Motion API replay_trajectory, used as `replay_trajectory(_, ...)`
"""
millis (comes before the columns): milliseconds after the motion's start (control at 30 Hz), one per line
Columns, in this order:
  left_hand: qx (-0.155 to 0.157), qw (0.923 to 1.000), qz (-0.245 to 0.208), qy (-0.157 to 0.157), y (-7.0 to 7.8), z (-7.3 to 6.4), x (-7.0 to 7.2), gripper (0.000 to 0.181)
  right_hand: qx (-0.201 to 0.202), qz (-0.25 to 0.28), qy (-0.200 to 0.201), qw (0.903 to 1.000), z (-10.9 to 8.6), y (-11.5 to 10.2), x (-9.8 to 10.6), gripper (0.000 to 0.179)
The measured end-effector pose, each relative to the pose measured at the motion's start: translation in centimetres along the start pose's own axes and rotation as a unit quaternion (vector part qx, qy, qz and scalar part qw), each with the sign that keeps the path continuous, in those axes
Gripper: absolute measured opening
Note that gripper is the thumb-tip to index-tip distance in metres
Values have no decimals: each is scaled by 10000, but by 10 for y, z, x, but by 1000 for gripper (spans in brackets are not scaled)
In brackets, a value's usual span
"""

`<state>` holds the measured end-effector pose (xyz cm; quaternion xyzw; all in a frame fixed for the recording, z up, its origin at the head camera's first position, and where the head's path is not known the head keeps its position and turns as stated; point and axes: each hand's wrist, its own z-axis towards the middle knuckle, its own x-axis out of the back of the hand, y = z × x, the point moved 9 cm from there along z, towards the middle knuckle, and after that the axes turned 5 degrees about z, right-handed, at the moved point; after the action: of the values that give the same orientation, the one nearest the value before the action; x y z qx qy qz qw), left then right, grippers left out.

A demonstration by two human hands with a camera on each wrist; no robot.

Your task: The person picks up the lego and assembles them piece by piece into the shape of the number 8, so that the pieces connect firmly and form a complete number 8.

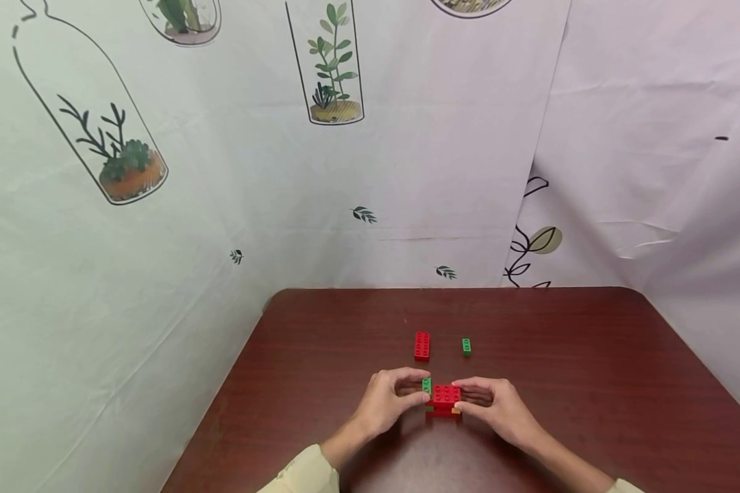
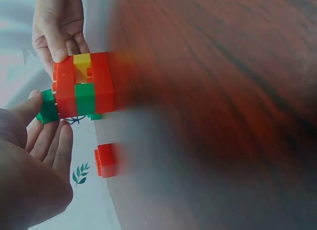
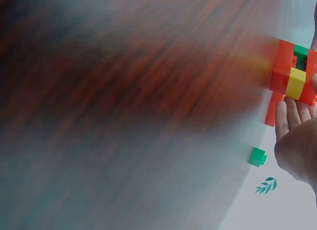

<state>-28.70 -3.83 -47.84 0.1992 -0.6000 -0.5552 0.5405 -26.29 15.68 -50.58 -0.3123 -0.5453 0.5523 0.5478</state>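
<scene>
A small stack of toy bricks sits on the table in front of me. It has a red bottom brick [image 2: 103, 81], a green brick [image 2: 84, 98] and a yellow brick [image 2: 82, 66] with a gap between them, and a red top brick [image 1: 447, 395]. My left hand [image 1: 387, 400] pinches another green brick [image 2: 48, 107] between thumb and fingers, right at the left end of the top brick. At the opposite end, my right hand [image 1: 507, 411] holds the stack, its thumb against the top brick's side.
Beyond the stack lie a loose red brick [image 1: 422, 346] and, to its right, a small green brick [image 1: 466, 347]. The dark red wooden table [image 1: 321, 342] ends at a pale cloth wall [image 1: 432, 171] with printed plants.
</scene>
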Motion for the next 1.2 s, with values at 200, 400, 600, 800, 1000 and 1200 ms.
replay_trajectory(200,-179,9998,40,85,-3,-2,-2,35,8,52,9,10000,0,0,0,37)
replay_trajectory(400,-354,9992,-40,201,-4,-4,-5,35,-26,35,5,10000,0,1,0,38)
replay_trajectory(600,-283,9990,-123,328,-8,-6,-6,35,-57,65,-29,10000,0,1,0,38)
replay_trajectory(800,-335,9984,-138,423,-9,-9,-7,40,40,136,-47,9999,0,-2,-1,38)
replay_trajectory(1000,-398,9982,-84,435,-9,-9,-8,42,12,83,-34,10000,0,0,0,38)
replay_trajectory(1200,-434,9981,-126,411,-11,-8,-9,45,-45,56,-86,9999,0,1,0,38)
